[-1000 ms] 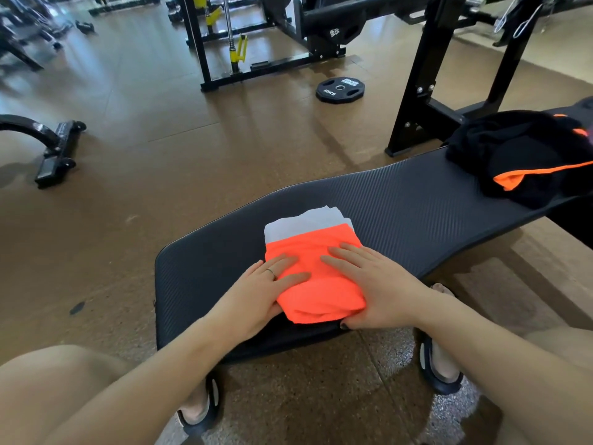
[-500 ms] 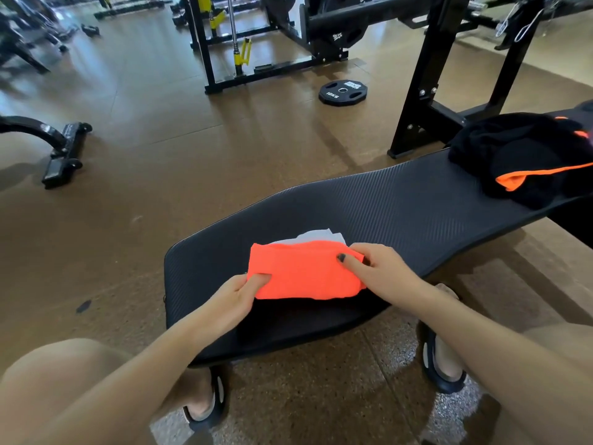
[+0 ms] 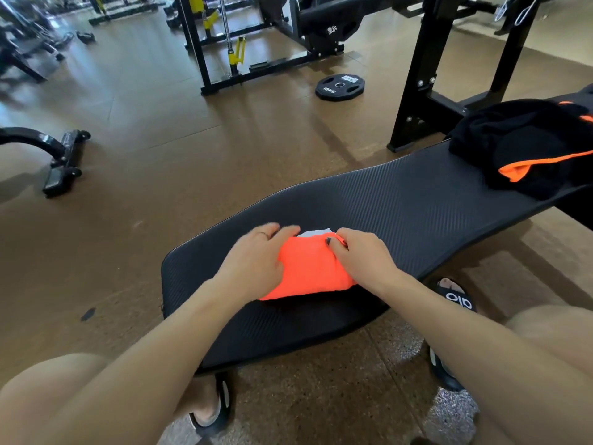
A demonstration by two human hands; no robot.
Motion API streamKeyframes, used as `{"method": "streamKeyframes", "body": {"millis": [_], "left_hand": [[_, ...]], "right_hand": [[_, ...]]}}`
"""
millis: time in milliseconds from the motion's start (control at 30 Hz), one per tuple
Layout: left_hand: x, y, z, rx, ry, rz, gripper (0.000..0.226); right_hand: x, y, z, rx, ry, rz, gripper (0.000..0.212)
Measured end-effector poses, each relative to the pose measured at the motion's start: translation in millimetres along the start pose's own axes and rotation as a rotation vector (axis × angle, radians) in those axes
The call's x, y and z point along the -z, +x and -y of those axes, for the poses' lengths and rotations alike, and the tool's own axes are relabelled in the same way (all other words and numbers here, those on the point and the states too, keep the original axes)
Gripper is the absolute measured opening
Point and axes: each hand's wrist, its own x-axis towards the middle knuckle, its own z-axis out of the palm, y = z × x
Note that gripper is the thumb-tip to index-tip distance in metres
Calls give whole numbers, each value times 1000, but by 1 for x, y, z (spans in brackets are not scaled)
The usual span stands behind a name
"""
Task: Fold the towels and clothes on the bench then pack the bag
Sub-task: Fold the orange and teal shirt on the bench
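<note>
Now your hands have both moved up to the far edge of the orange cloth (image 3: pixel 309 271), which lies folded near the bench's (image 3: pixel 401 200) near end, about 6 o'clock from the bench centre. Half a second ago your left hand (image 3: pixel 253 261) pinched the near-left corner; now it lies flat and spread over the left side, fingertips blurred at the far edge. Your right hand (image 3: pixel 362 258) has shifted from the right edge to the far-right corner, thumb and fingers pinched shut on the fabric there. Less of the grey piece (image 3: pixel 316 232) shows, just a sliver at 12 o'clock. The black garment (image 3: pixel 526 146) sits unchanged at 2 o'clock.
</note>
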Motion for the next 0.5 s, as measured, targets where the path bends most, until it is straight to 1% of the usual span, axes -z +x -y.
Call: {"method": "streamKeyframes", "body": {"millis": [67, 100, 133, 200, 233, 300, 333, 400, 500], "left_hand": [[2, 15, -1, 51, -29, 238, 64], [3, 22, 0, 97, -85, 304, 60], [4, 27, 1, 138, -150, 336, 59], [4, 35, 5, 177, -231, 349, 69], [2, 37, 6, 171, -230, 347, 75], [-1, 37, 6, 141, -198, 322, 74], [-3, 37, 6, 137, -186, 304, 70], [-6, 40, 5, 138, -146, 279, 64], [-8, 47, 4, 149, -99, 295, 60]], "right_hand": [[0, 3, -1, -2, -15, -8, 35], [0, 5, -2, 2, -18, -17, 32], [1, 6, -2, 8, -21, -30, 29], [2, 10, -1, 49, -53, -74, 22], [2, 13, 0, 91, -89, -103, 20], [1, 19, 1, 159, -171, -126, 20], [0, 22, 1, 161, -194, -108, 21], [-1, 30, -1, 106, -203, -36, 22], [0, 39, -4, 20, -188, 55, 26]]}}
